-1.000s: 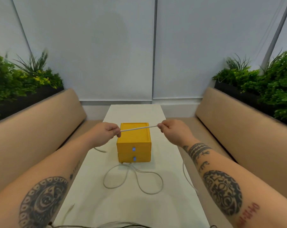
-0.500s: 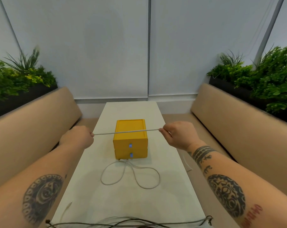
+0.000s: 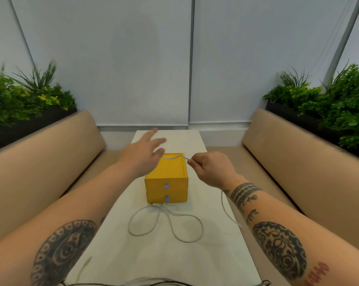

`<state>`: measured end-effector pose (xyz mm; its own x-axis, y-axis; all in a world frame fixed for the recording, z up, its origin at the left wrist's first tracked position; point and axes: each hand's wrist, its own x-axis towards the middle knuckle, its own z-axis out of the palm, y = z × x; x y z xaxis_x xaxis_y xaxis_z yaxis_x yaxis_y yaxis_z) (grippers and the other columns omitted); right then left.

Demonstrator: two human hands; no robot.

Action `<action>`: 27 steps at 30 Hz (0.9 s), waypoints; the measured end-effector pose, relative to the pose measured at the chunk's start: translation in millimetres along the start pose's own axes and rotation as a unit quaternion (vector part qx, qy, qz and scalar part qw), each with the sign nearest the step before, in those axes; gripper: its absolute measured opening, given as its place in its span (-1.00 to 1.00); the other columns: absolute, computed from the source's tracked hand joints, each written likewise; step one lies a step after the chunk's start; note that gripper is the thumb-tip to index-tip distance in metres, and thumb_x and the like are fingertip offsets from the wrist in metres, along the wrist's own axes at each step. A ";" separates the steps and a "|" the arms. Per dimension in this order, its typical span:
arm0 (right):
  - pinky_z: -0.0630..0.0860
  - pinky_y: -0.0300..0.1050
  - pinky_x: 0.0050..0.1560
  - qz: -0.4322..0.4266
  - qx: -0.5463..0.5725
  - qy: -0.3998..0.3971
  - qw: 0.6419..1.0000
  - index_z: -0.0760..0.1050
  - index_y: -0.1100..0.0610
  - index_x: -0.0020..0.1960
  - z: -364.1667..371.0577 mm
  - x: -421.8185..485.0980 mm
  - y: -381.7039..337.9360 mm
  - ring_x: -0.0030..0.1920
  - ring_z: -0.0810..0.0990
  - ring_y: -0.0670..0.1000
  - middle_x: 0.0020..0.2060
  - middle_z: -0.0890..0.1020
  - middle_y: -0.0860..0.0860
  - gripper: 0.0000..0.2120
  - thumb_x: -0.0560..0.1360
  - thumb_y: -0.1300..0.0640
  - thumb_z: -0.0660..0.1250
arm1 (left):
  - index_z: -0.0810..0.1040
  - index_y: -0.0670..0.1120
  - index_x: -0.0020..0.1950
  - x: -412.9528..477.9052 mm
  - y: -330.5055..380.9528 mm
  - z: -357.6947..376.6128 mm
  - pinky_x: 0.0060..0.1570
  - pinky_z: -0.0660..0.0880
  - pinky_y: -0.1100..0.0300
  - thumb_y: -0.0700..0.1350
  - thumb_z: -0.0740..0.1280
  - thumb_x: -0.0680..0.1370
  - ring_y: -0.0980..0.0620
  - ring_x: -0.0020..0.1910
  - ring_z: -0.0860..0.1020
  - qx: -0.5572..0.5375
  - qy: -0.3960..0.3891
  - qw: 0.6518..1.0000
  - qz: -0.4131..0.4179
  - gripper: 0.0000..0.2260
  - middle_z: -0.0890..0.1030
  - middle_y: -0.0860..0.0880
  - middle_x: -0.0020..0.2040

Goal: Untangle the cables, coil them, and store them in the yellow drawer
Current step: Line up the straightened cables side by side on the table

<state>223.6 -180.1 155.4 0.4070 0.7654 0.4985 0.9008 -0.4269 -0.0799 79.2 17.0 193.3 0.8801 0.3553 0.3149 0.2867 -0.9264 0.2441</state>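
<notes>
**One end pinched, the other hand free**

My right hand [image 3: 212,170] pinches the white cable [image 3: 174,156] between thumb and fingertips. It is raised just above the back of the yellow drawer box [image 3: 166,178], so the cable hangs clear and I can see how it runs. A short stretch arcs over the top of the box toward my left hand [image 3: 142,155], which is spread wide with straight fingers and grips nothing. That hand is smeared with motion, so I cannot tell whether its fingertips touch the cable's end.

Below my right wrist the cable drops along the right edge of the surface [image 3: 174,263] and passes behind my forearm. I judge that I am feeding it out to find its length before coiling.

The box sits mid-surface with both drawers closed, so nothing is stored yet. Two slack loops [image 3: 170,221] lie just in front of it. Their upper ends bunch at the box's foot, and I cannot say whether they belong to the held cable. Dark cables [image 3: 154,282] are cut off at the bottom edge of the view.
</notes>
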 end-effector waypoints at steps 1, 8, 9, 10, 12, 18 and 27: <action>0.36 -0.07 -0.29 -0.007 0.005 -0.001 1.000 0.50 0.06 -0.19 0.7 4.0 -8.0 -0.28 0.53 0.11 -0.34 0.59 0.00 -0.62 0.65 -0.14 0.14 | 0.32 0.26 0.50 -0.7 9.5 4.0 0.36 0.39 -0.04 0.16 0.11 0.66 0.03 0.43 0.42 -0.023 -0.022 0.998 0.054 -0.61 0.09 0.23 0.61; 0.33 -0.11 -0.19 -0.019 0.033 -0.047 0.998 0.59 -0.08 0.10 -7.2 12.9 -25.1 -0.07 0.60 0.07 -0.09 0.68 -0.04 -0.72 0.66 -0.11 0.11 | 0.62 0.07 0.07 1.7 21.2 18.7 0.07 0.49 0.08 -0.06 0.17 0.69 0.06 -0.01 0.59 -0.182 -0.124 0.973 0.063 -0.78 0.66 0.13 -0.09; 0.38 -0.10 -0.17 -0.007 0.044 -0.064 0.997 0.58 -0.06 0.09 -7.3 12.3 -25.2 -0.06 0.60 0.06 -0.07 0.68 -0.04 -0.70 0.66 -0.12 0.10 | 0.60 0.10 -0.06 4.1 18.8 16.2 -0.03 0.50 0.06 -0.03 0.18 0.68 0.02 -0.09 0.58 -0.154 -0.118 0.979 0.056 -0.77 0.63 0.09 -0.18; 0.44 -0.07 -0.14 0.011 0.071 -0.077 0.994 0.58 -0.05 0.09 -7.1 11.7 -24.7 -0.06 0.59 0.05 -0.06 0.68 -0.04 -0.69 0.67 -0.12 0.09 | 0.57 0.12 -0.14 7.5 15.9 12.2 -0.12 0.48 0.08 -0.01 0.19 0.66 0.01 -0.15 0.56 -0.114 -0.106 0.987 0.047 -0.76 0.59 0.08 -0.22; 0.49 -0.03 -0.11 0.056 0.145 -0.110 0.982 0.59 -0.04 0.07 -6.1 6.9 -20.6 -0.11 0.57 0.03 -0.11 0.65 -0.04 -0.68 0.68 -0.08 0.08 | 0.54 0.14 -0.19 12.3 10.0 0.3 -0.25 0.38 0.15 -0.01 0.18 0.65 0.07 -0.22 0.50 -0.017 -0.083 0.996 0.032 -0.75 0.54 0.12 -0.25; 0.39 -0.14 -0.27 0.150 0.260 -0.175 0.938 0.58 -0.07 -0.17 -0.8 -8.8 3.6 -0.33 0.47 -0.09 -0.34 0.56 -0.09 -0.67 0.65 0.03 0.12 | 0.56 0.12 -0.08 9.7 -24.1 -20.0 -0.17 0.38 0.15 -0.06 0.15 0.65 0.01 -0.06 0.50 0.111 -0.038 0.992 -0.036 -0.77 0.57 0.17 -0.11; 0.36 -0.24 -0.26 0.186 0.175 -0.271 0.928 0.55 -0.04 -0.10 22.1 -54.9 48.2 -0.25 0.54 -0.13 -0.30 0.65 -0.10 -0.73 0.66 0.06 0.12 | 0.50 0.11 -0.11 -18.1 -59.3 -12.1 -0.18 0.37 0.13 -0.16 0.21 0.56 -0.04 -0.07 0.50 0.147 -0.016 0.980 -0.134 -0.82 0.57 0.08 -0.07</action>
<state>247.9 -232.0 105.1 0.6309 0.7668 -0.1185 0.6388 -0.6000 -0.4815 41.7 67.1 184.2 0.7682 0.5913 0.2454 0.6019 -0.7977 0.0378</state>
